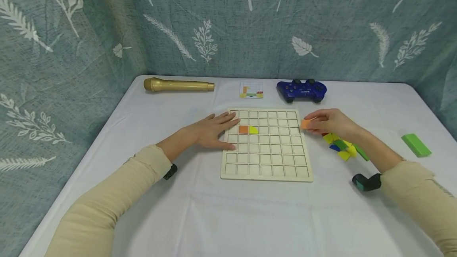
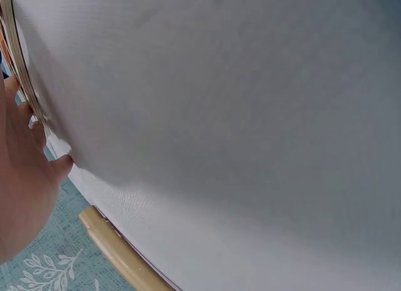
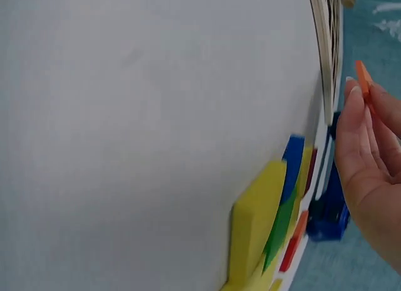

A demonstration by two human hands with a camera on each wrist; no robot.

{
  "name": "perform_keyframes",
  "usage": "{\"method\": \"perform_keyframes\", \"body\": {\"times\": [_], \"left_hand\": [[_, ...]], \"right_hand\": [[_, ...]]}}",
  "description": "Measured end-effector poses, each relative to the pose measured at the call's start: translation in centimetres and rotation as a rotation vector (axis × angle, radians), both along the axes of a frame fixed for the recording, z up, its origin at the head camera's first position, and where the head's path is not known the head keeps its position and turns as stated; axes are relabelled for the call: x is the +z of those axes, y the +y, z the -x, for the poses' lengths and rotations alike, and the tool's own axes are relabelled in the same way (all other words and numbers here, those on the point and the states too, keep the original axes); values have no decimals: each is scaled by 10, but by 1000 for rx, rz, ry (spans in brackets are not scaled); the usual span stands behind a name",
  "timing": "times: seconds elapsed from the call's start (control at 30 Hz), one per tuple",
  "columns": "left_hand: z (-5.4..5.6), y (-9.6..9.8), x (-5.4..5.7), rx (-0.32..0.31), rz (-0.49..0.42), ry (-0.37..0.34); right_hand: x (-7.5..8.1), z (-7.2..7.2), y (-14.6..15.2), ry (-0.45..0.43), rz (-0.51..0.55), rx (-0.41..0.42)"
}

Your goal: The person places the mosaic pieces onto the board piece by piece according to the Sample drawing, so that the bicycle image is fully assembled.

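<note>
A pale grid board (image 1: 264, 173) lies flat mid-table, with an orange square tile (image 1: 243, 129) and a yellow rounded tile (image 1: 253, 130) side by side in its upper left cells. My left hand (image 1: 214, 132) rests with spread, straight fingers on the board's left edge. Just past the right edge, my right hand (image 1: 330, 124) pinches another orange tile (image 1: 305, 124) between thumb and fingers; the right wrist view shows this orange tile (image 3: 363, 79) edge-on. Beneath that hand lies a loose pile of yellow, green, blue and red tiles (image 1: 344, 154), partly hidden by the forearm.
Along the back edge lie a gold microphone (image 1: 178, 85), a small pattern card (image 1: 251, 90) with a coloured grid, and a blue game controller (image 1: 302, 90). A green block (image 1: 416, 145) sits at the far right. Patterned curtain (image 1: 228, 23) hangs behind the white-covered table.
</note>
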State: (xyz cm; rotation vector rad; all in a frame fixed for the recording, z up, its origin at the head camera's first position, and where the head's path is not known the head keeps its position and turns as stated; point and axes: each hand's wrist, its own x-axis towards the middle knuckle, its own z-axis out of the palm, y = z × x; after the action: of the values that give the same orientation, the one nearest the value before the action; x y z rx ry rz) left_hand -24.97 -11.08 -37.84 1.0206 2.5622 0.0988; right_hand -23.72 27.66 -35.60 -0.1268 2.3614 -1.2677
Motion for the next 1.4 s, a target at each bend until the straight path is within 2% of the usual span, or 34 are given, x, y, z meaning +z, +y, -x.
{"method": "perform_keyframes", "body": {"times": [0.23, 0.4, 0.6, 0.97, 1.4], "left_hand": [[2, 0, -1, -4, 0, -10], [2, 0, -2, -6, -1, -4], [2, 0, -4, 4, 2, 1], [2, 1, -3, 8, -9, -17], [2, 0, -1, 16, -10, -35]], "right_hand": [[-2, -4, -29, -59, 105, 6], [-2, -5, -50, -85, 162, 50], [-3, -7, -77, -135, 224, 65], [-4, -8, -120, -172, 208, 45], [-9, -11, -150, -130, 193, 36]]}}
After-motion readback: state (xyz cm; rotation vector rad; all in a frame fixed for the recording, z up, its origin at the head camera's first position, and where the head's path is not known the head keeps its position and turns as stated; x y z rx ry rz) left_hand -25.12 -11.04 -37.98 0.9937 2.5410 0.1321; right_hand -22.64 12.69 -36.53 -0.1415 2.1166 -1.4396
